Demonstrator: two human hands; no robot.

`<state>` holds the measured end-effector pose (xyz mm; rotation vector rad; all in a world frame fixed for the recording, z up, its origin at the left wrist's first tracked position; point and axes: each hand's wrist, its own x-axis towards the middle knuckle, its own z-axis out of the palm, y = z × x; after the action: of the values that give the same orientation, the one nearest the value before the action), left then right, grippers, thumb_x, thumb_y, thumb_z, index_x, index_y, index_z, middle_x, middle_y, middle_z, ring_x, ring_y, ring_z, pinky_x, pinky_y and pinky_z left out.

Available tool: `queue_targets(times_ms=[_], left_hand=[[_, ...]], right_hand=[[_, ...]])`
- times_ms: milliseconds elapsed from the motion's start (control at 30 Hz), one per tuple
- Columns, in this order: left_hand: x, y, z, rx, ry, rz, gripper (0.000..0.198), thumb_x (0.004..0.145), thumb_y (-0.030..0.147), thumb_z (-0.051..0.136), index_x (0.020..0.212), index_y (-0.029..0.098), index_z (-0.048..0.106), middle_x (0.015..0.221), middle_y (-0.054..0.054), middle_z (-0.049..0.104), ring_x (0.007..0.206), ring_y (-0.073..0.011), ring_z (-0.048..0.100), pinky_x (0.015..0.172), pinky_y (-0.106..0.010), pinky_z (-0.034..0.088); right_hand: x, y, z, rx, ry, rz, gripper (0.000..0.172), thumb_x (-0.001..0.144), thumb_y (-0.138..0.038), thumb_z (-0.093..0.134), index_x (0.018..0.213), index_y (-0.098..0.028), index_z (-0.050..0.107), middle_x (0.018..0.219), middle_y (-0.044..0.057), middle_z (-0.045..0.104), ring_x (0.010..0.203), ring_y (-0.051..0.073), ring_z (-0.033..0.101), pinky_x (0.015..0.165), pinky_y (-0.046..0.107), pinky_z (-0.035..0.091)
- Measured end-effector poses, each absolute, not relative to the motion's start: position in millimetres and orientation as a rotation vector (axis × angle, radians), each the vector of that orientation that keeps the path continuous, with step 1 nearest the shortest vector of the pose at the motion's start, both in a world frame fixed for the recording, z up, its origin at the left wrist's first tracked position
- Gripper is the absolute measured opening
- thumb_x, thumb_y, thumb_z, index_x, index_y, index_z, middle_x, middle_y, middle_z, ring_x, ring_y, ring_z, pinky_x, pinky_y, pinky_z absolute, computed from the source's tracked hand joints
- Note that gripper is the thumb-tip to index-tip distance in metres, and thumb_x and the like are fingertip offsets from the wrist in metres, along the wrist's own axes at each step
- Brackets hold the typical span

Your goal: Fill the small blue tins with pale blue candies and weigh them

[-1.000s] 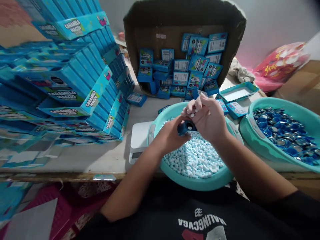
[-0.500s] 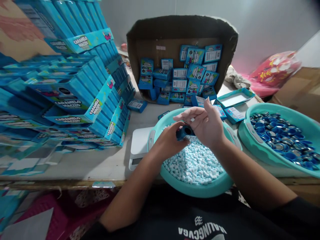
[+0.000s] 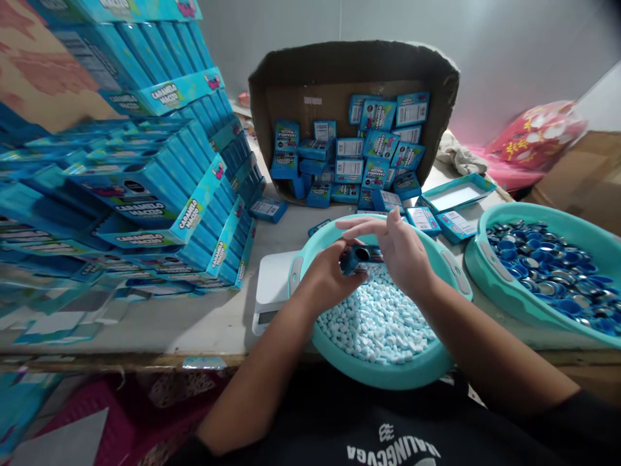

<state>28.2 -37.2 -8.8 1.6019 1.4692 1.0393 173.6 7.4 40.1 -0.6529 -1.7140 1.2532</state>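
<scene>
My left hand is closed round a small dark blue container whose round mouth faces me. My right hand is open beside it, its fingers stretched leftward above the container and its palm turned partly away. Both hands are over a turquoise basin with many small white and pale blue candies in it. A white scale shows at the basin's left side; how far it reaches beneath is hidden. Whether anything lies in my right palm I cannot see.
Stacked blue candy boxes rise on the left. A cardboard box lying on its side at the back holds small blue boxes. Right of my hands, a second turquoise basin holds blue and silver caps.
My right hand has turned, its palm now facing less upward and its fingers stretched further across the container. The white candy seen on that palm is no longer visible. The view has shifted slightly.
</scene>
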Motion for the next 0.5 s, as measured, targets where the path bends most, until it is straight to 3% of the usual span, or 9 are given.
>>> queue_targets(times_ms=[133, 233, 400, 500], left_hand=[[28.5, -38.4, -11.1, 1.524, 1.419, 1.151, 0.048, 0.072, 0.022, 0.077, 0.116, 0.024, 0.060, 0.099, -0.002, 0.072, 0.091, -0.0205, 0.069, 0.085, -0.035, 0.055], [27.9, -38.4, -11.1, 1.465, 1.399, 1.251, 0.049, 0.072, 0.022, 0.079, 0.117, 0.024, 0.061, 0.103, -0.004, 0.071, 0.094, -0.0204, 0.069, 0.086, -0.034, 0.055], [28.4, -37.8, -9.8, 1.316, 1.377, 1.440, 0.053, 0.070, 0.021, 0.081, 0.118, 0.023, 0.059, 0.103, -0.005, 0.070, 0.092, -0.0202, 0.069, 0.081, -0.032, 0.055], [29.9, -38.1, -7.3, 1.211, 1.359, 1.587, 0.054, 0.070, 0.021, 0.082, 0.117, 0.023, 0.058, 0.104, -0.005, 0.070, 0.093, -0.0199, 0.069, 0.081, -0.031, 0.056]], right_hand=[[177.9, 12.5, 41.1, -0.771, -1.765, 0.929, 0.055, 0.099, -0.061, 0.043, 0.083, -0.022, 0.078, 0.102, 0.007, 0.075, 0.104, 0.024, 0.067, 0.098, 0.040, 0.047], [181.9, 23.3, 36.0, -0.893, -1.769, 0.906, 0.045, 0.098, -0.056, 0.049, 0.090, -0.022, 0.076, 0.100, 0.007, 0.074, 0.104, 0.024, 0.066, 0.096, 0.039, 0.047], [186.2, 36.8, 20.0, -1.063, -1.764, 1.029, 0.048, 0.100, -0.060, 0.040, 0.109, -0.023, 0.070, 0.113, 0.008, 0.071, 0.111, 0.026, 0.063, 0.094, 0.039, 0.047], [186.3, 39.2, 12.6, -1.151, -1.809, 1.095, 0.050, 0.101, -0.060, 0.035, 0.114, -0.025, 0.067, 0.112, 0.008, 0.071, 0.105, 0.026, 0.065, 0.087, 0.039, 0.051]])
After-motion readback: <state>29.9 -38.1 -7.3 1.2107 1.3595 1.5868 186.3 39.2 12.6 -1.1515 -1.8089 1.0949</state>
